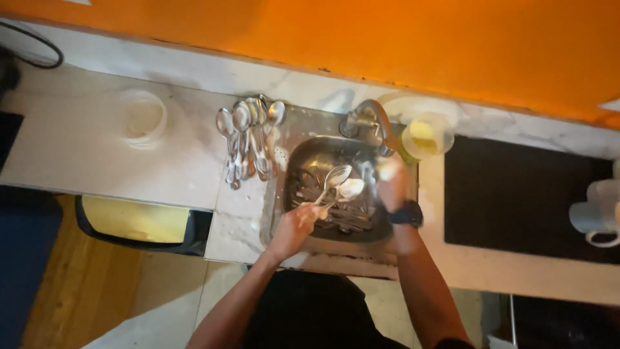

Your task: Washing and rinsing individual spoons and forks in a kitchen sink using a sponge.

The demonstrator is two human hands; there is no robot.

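Looking down from the head camera, the left hand [294, 227] sits just below the middle of the frame, over the near edge of the metal sink [303, 165]. Its fingers [309, 213] are curled closed around the handles of two spoons [340, 183]; the handles run out from the fingertips up and to the right, so both bowls hang over the basin, side by side and clear of the hand. The right hand [392, 183] is right of centre, under the tap [370, 116], with a dark watch [407, 214] on the wrist; it is blurred, so whether its fingers are open or closed cannot be told. More cutlery lies dark in the sink bottom. A row of clean spoons [248, 139] rests on the counter [77, 145] left of the sink. A yellow soap bottle [423, 137] stands to the right of the tap.
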